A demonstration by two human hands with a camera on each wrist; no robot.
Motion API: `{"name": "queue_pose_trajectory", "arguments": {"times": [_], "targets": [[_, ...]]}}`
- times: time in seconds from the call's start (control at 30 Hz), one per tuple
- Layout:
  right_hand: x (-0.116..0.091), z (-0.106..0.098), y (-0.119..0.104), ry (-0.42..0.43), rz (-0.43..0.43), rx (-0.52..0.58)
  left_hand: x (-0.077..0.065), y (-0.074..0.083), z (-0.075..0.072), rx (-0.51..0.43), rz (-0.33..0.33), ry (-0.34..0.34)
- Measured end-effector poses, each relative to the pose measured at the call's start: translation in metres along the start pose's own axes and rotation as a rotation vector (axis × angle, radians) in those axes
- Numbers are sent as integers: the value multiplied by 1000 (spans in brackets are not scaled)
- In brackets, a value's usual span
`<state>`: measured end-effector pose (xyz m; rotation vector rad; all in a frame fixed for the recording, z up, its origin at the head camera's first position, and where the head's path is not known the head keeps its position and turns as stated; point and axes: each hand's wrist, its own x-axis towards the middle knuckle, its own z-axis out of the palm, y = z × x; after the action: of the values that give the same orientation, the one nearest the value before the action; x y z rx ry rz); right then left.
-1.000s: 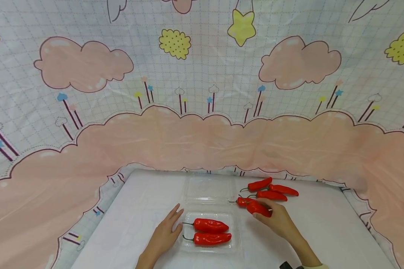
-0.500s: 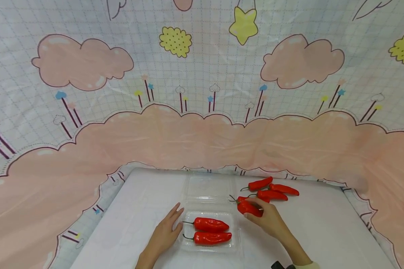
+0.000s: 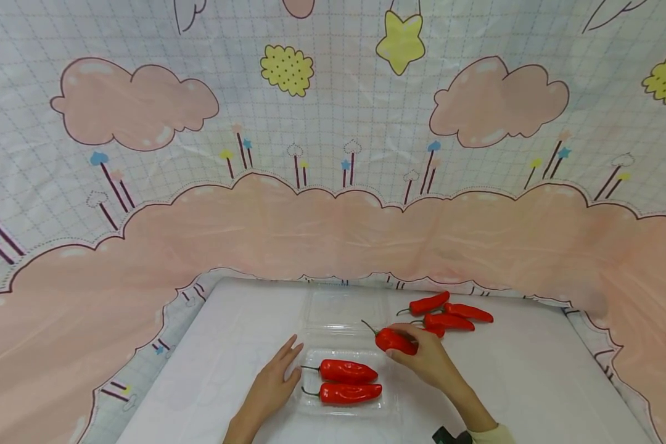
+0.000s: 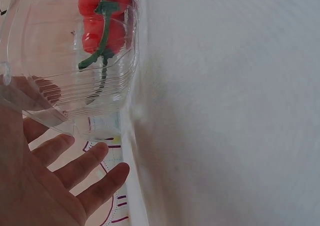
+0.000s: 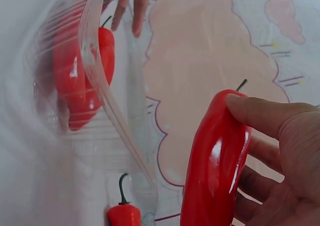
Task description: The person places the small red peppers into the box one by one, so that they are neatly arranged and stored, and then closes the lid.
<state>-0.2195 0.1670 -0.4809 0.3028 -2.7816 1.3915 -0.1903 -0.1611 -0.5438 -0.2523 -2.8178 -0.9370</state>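
A red pepper (image 3: 391, 341) with a green stem is pinched between the thumb and fingers of my right hand (image 3: 426, 356). In the right wrist view that pepper (image 5: 215, 156) stands out in front of the clear plastic box. Two more red peppers (image 3: 348, 371) lie side by side in the box's base (image 3: 388, 394), stems to the left. My left hand (image 3: 272, 382) lies at the left side of the box with its fingers straight. In the left wrist view the fingers (image 4: 82, 168) spread beside the clear wall (image 4: 65, 86), and the green stems show through it.
The box's clear lid (image 3: 344, 311) lies folded back behind the base. Several red peppers (image 3: 449, 322) lie in a loose group at the back right of the white table (image 3: 533, 382). A patterned cloth (image 3: 333, 234) hangs behind the table.
My right hand has carried its pepper left, away from the group and toward the box, uncovering part of a pepper behind it. My left hand has stayed in place.
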Motion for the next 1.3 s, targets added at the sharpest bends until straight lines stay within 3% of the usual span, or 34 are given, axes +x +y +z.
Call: {"name": "queue_pose_trajectory", "arguments": {"times": [0.73, 1.3], "targets": [[10, 27, -20, -27, -32, 79, -1, 1, -1, -13, -11, -6], [13, 51, -29, -106, -82, 153, -2, -1, 3, -14, -2, 5]]}}
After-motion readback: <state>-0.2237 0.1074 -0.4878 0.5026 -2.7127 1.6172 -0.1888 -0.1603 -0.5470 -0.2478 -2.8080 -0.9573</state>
